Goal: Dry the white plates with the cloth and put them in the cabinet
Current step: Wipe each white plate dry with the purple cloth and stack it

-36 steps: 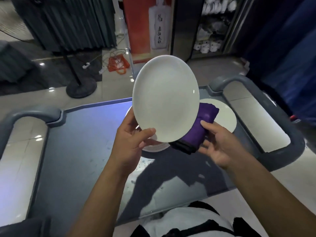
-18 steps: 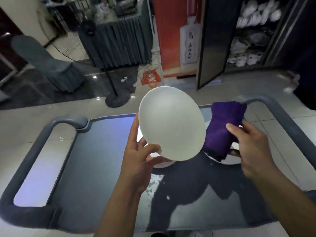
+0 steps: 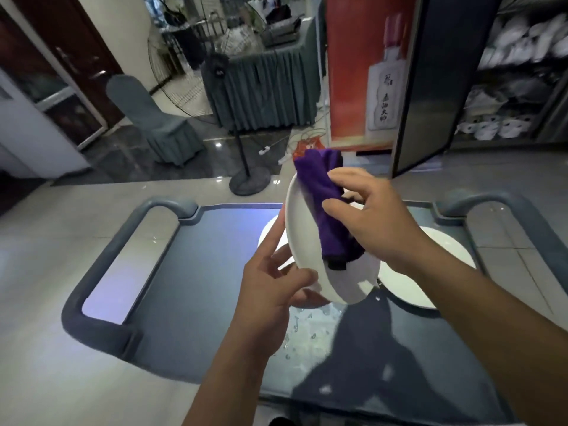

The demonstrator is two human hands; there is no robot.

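Head view: both hands work over a grey cart [image 3: 190,272].
Plate [image 3: 302,241]: white, tilted nearly on edge above the cart, its hollow side facing right.
Left hand [image 3: 270,290]: grips the plate's lower rim, thumb on the rim, fingers behind.
Cloth [image 3: 322,207]: purple, folded, lying against the plate's inner face.
Right hand [image 3: 368,216]: curled round the cloth, pressing it to the plate.
Other plates [image 3: 436,256]: on the cart, below and behind the hands.
Cabinet [image 3: 516,81]: far right, door open, white crockery inside.

Cabinet [image 3: 519,72] contents blurred, edge-cut
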